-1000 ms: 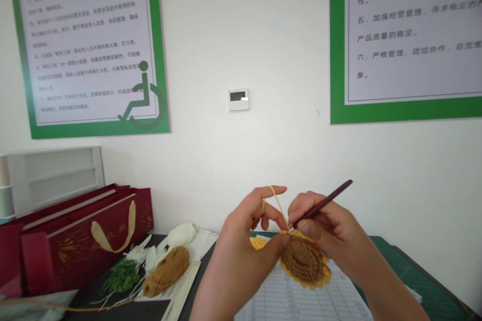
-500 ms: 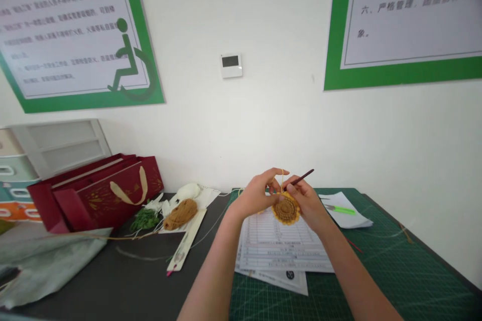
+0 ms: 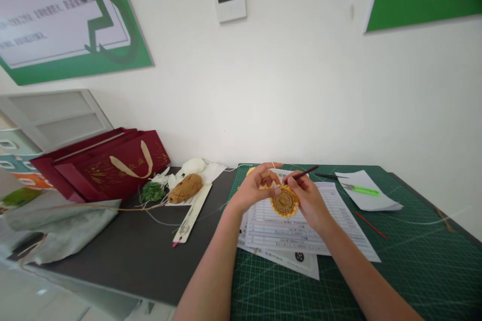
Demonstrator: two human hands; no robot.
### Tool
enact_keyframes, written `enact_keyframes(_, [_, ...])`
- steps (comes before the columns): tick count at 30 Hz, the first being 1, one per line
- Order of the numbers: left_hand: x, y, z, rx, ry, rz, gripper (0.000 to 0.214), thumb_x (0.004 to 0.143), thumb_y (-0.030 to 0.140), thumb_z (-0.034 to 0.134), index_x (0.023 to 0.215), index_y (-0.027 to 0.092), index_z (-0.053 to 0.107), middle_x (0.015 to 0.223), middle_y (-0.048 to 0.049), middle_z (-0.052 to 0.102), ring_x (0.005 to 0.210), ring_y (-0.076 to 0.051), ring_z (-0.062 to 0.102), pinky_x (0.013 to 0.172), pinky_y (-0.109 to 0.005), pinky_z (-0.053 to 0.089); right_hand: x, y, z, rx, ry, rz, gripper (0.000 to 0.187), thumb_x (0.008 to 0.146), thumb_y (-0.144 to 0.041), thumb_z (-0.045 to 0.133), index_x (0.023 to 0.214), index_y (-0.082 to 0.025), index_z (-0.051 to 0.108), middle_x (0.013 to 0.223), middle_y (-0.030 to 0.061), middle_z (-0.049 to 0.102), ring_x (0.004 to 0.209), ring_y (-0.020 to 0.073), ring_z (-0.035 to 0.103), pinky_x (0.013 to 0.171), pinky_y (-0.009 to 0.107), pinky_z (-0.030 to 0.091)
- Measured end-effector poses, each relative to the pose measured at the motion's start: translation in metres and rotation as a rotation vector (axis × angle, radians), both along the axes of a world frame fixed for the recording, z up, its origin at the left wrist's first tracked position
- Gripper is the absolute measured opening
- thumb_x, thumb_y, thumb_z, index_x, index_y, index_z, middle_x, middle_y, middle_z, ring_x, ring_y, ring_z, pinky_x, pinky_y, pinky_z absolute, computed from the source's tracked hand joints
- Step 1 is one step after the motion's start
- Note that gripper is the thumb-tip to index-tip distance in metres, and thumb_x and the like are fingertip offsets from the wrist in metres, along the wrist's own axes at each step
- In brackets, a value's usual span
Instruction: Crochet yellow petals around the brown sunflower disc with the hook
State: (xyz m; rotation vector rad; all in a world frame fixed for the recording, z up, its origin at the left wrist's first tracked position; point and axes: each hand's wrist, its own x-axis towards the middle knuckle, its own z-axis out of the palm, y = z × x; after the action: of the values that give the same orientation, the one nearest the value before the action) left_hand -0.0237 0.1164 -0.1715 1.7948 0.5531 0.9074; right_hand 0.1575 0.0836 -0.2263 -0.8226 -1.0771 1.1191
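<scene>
So far, the crocheted disc [image 3: 284, 202] has a tight spiral centre of tan-brown yarn, ringed by a scalloped border of golden-yellow stitches, much like a small sunflower head. The work looks unfinished: a strand of yellow yarn [image 3: 275, 171] runs up from the edge and over the fingers [image 3: 268, 173] of the left hand [image 3: 259, 189], so it is not fastened off. How much of the border remains is hidden behind the fingers.

Both hands are together, held up over the printed forms [image 3: 301, 233]. The left pinches the disc's edge, while the right hand [image 3: 307, 201] grips a slim, dark crochet hook [image 3: 302, 174] like a pencil, its tip at the yellow rim. A yellow patch beyond the left hand [image 3: 250, 172] is too hidden to identify.

The forms lie on a green cutting mat [image 3: 422, 266] with a printed grid. To the right, green-handled snips [image 3: 361, 190] rest on a white paper [image 3: 380, 202]. At the mat's far edge lies a thin dark tool [image 3: 327, 176], and a red stick [image 3: 371, 225] lies nearer. On the dark tabletop [image 3: 124, 256] to the left sit a fuzzy skein of tan yarn [image 3: 185, 188], some green yarn [image 3: 152, 192], and a soft white bundle [image 3: 192, 166]. Behind them, at the left of the frame, stands a dark red gift bag [image 3: 109, 168] with a cream ribbon handle [image 3: 131, 160].
</scene>
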Motion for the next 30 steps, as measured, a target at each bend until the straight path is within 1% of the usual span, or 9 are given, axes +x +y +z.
enact_keyframes(3, [0.001,0.002,-0.004,-0.069,-0.033,-0.003,0.038,0.098,0.034,0.067,0.132,0.018,0.062,0.126,-0.0105,0.068,0.101,-0.025,0.07,0.085,-0.046,0.061,-0.004,-0.001,-0.003,-0.012,0.005,-0.024,0.035,0.099,-0.038,0.065,0.127,-0.018,0.063,0.127,0.0095,0.067,0.105,0.0229,0.069,0.089,0.044,0.06])
enact_keyframes(7, [0.004,0.002,-0.008,-0.131,-0.07,0.014,0.038,0.098,0.034,0.067,0.132,0.018,0.062,0.125,-0.0102,0.068,0.1,-0.024,0.07,0.084,-0.045,0.061,-0.009,-0.004,-0.001,-0.021,-0.002,-0.026,0.034,0.098,-0.038,0.065,0.126,-0.018,0.064,0.125,0.0091,0.068,0.104,0.0224,0.07,0.088,0.044,0.06])
enact_keyframes(12, [0.001,0.001,-0.006,-0.168,-0.083,-0.023,0.037,0.098,0.033,0.067,0.131,0.018,0.062,0.121,-0.0095,0.069,0.096,-0.023,0.07,0.081,-0.043,0.062,-0.013,-0.006,-0.002,-0.046,0.042,-0.026,0.032,0.099,-0.038,0.065,0.124,-0.017,0.064,0.121,0.0083,0.069,0.099,0.0208,0.07,0.084,0.041,0.061])
enact_keyframes(15, [-0.002,0.0,-0.003,-0.168,-0.092,-0.036,0.037,0.098,0.032,0.067,0.132,0.018,0.062,0.119,-0.0088,0.069,0.093,-0.022,0.07,0.079,-0.042,0.062,-0.016,-0.006,-0.004,-0.08,0.09,-0.006,0.033,0.099,-0.04,0.064,0.123,-0.017,0.064,0.118,0.0079,0.069,0.095,0.0198,0.07,0.081,0.039,0.061])
enact_keyframes(20, [-0.004,-0.001,-0.001,-0.147,-0.1,-0.072,0.034,0.097,0.031,0.068,0.129,0.018,0.063,0.112,-0.007,0.07,0.088,-0.02,0.07,0.076,-0.039,0.062,-0.018,-0.009,-0.005,-0.124,0.127,0.036,0.034,0.099,-0.039,0.064,0.126,-0.018,0.064,0.123,0.0088,0.068,0.1,0.0213,0.07,0.085,0.042,0.061])
enact_keyframes(23, [-0.006,-0.001,0.0,-0.125,-0.107,-0.096,0.034,0.097,0.03,0.068,0.128,0.018,0.063,0.107,-0.0056,0.07,0.085,-0.019,0.069,0.074,-0.038,0.061,-0.018,-0.009,-0.003,-0.147,0.133,0.064,0.033,0.099,-0.039,0.064,0.124,-0.018,0.064,0.12,0.0084,0.069,0.097,0.0203,0.07,0.083,0.04,0.061])
enact_keyframes(27, [-0.009,-0.002,0.001,-0.09,-0.097,-0.125,0.035,0.096,0.029,0.07,0.128,0.018,0.062,0.102,-0.0042,0.07,0.083,-0.019,0.069,0.074,-0.038,0.061,-0.015,-0.01,0.001,-0.175,0.126,0.124,0.03,0.099,-0.041,0.063,0.116,-0.016,0.066,0.106,0.0052,0.07,0.083,0.0159,0.069,0.072,0.033,0.06])
enact_keyframes(30, [-0.009,-0.002,0.001,-0.058,-0.082,-0.118,0.035,0.095,0.028,0.07,0.128,0.018,0.063,0.102,-0.0042,0.07,0.085,-0.02,0.069,0.077,-0.04,0.061,-0.01,-0.011,0.006,-0.182,0.103,0.195,0.027,0.099,-0.041,0.063,0.108,-0.015,0.066,0.095,0.0023,0.069,0.073,0.0129,0.066,0.065,0.029,0.058])
